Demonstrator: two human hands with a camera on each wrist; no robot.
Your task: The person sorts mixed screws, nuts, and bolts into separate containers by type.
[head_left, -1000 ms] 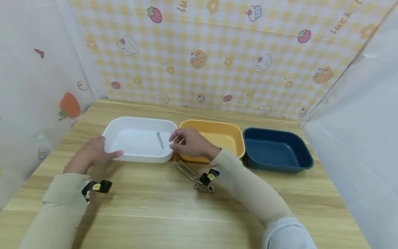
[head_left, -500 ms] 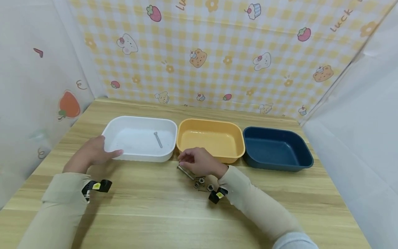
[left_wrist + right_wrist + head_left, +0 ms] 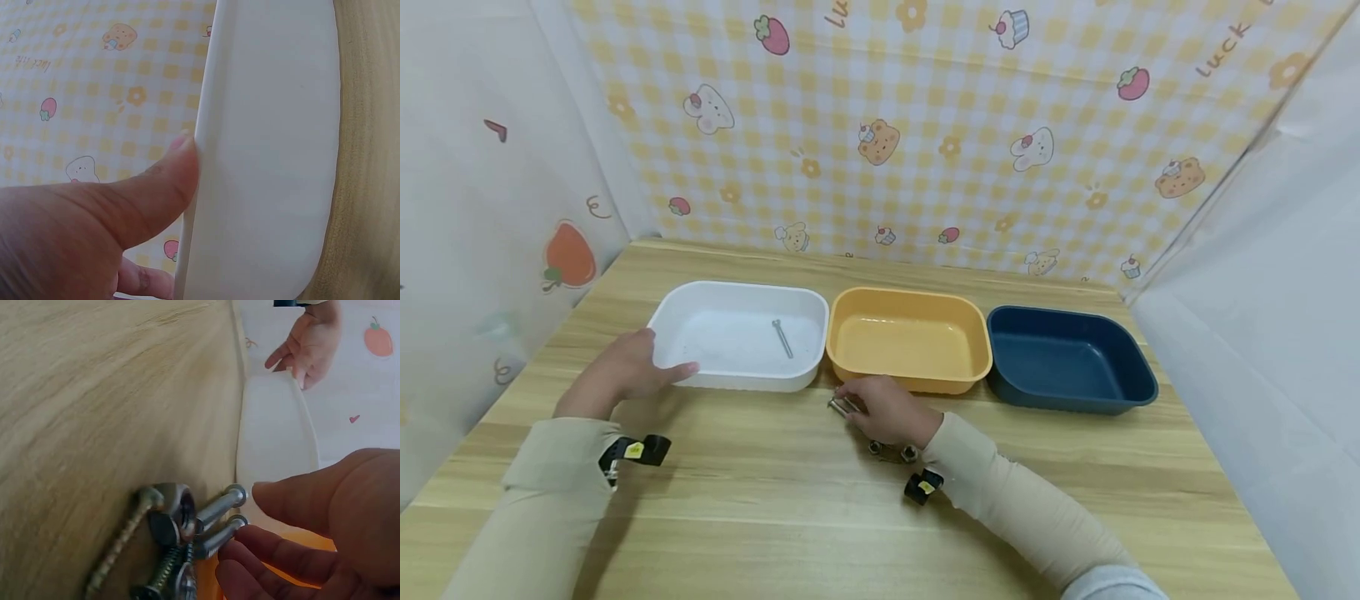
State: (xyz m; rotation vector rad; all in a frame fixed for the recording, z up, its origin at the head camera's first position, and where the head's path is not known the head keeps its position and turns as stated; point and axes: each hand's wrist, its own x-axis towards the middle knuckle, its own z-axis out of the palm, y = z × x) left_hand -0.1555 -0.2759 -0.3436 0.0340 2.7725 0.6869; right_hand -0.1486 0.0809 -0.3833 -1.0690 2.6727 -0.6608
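Note:
My left hand [image 3: 628, 375] holds the near left corner of the white bin [image 3: 722, 342], thumb at the front rim and fingers along the side. Inside that bin lies one bolt [image 3: 783, 340]. On the table before the yellow bin, my right hand [image 3: 887, 408] reaches down over two long bolts [image 3: 841, 407]. In the right wrist view, its fingers touch the head of the lower bolt [image 3: 228, 534], while the thumb stands slightly apart from the upper bolt [image 3: 219, 509]. A hex nut [image 3: 175, 515] and several screws, one a thin screw [image 3: 125, 540], lie beside the bolts.
A yellow bin [image 3: 902, 342] stands right of the white one, and a dark blue bin [image 3: 1060, 358] beyond it. Another nut [image 3: 910, 453] lies near my right wrist. A checked cloth [image 3: 925, 167] hangs behind the wooden table [image 3: 775, 517].
My right hand has moved from above the white and yellow bins' meeting edge down toward the table, to the bolts. The left hand has stayed at the white bin's corner.

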